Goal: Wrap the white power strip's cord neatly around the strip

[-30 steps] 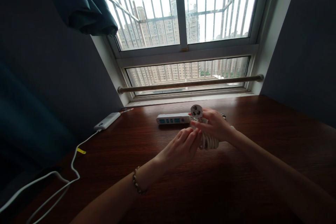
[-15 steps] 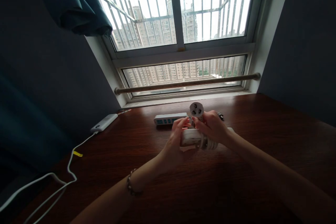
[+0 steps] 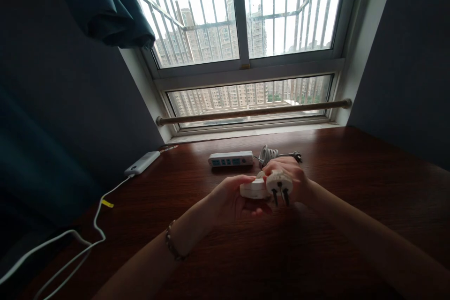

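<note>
My left hand [image 3: 228, 199] holds the end of a white power strip [image 3: 253, 189], thumb on top and fingers below. The strip's far part is hidden behind a white three-pin plug [image 3: 279, 181] with dark prongs that face down toward me. Close beside the strip, my right hand [image 3: 293, 176] is closed round the plug from behind, its fingers partly hidden. A second white power strip [image 3: 230, 159] with blue-green socket faces lies beyond my hands. Its coiled grey cord [image 3: 268, 154] ends in a dark-pronged plug [image 3: 297, 156] on the right.
The brown wooden desk [image 3: 168, 225] reaches to the window wall. At the left lies a white power bank [image 3: 142, 164] joined to a white cable [image 3: 96, 225] with a yellow tag [image 3: 107, 203]. A rail [image 3: 253, 113] crosses the window; a blue curtain [image 3: 105, 4] hangs at upper left.
My right hand has lowered the plug and turned it, so its prongs now face down toward me. The left hand's fingers have shifted beneath the strip. The coiled cord behind has come into view.
</note>
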{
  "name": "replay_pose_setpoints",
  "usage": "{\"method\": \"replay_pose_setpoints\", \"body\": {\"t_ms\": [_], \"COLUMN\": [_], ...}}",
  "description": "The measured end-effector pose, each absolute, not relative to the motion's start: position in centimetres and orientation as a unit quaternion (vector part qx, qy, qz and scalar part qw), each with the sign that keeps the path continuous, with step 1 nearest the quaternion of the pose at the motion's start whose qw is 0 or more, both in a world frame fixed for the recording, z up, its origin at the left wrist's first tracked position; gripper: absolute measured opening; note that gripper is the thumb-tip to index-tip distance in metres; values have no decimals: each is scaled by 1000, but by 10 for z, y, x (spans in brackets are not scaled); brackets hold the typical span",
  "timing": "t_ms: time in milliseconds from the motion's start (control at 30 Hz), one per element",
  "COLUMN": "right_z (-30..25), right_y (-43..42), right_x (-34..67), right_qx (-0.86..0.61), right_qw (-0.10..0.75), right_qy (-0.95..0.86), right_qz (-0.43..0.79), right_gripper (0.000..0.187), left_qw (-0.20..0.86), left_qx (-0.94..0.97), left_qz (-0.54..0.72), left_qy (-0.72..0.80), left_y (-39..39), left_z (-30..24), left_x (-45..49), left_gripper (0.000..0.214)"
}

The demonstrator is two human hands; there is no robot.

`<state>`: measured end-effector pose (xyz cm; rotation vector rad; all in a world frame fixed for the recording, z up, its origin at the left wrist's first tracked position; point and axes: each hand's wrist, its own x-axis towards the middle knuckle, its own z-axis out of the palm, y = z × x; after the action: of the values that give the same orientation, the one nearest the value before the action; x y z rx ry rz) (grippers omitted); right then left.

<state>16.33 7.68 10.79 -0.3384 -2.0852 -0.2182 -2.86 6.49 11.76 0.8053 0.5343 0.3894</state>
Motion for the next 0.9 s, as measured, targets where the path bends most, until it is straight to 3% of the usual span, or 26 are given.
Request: {"method": "replay_pose_setpoints", "body": {"t_ms": [100,267,367,500,667,800,900], "right_z": [113,128,141,159,177,184,187], "right_y": [75,75,72,66,58,52,50], "right_x": [167,169,169,173,187,205,216], "right_qx": [-133,-201,-218,-243,-301,-284,-231], "right_qw": [494,592,592,510,433,282,192], "right_qy": [-856,-779,-768,-802,-834,-843,-836], "right_qz": [-81,38,109,197,165,360,460], "right_gripper": [14,10,11,8,18,12,18], "left_qw": [875,829,827,839,837,851,865], "left_qx": [331,428,449,437,414,381,362], "left_qz": [265,300,288,273,327,336,321], "left_qy": [232,196,177,176,146,130,132], "left_y": [64,63,61,58,61,66,66], "left_z": [119,128,127,118,116,122,124], "left_x": [-28,-33,-33,-26,-25,-31,-33], "left_gripper": [31,55,50,44,37,42,45]}}
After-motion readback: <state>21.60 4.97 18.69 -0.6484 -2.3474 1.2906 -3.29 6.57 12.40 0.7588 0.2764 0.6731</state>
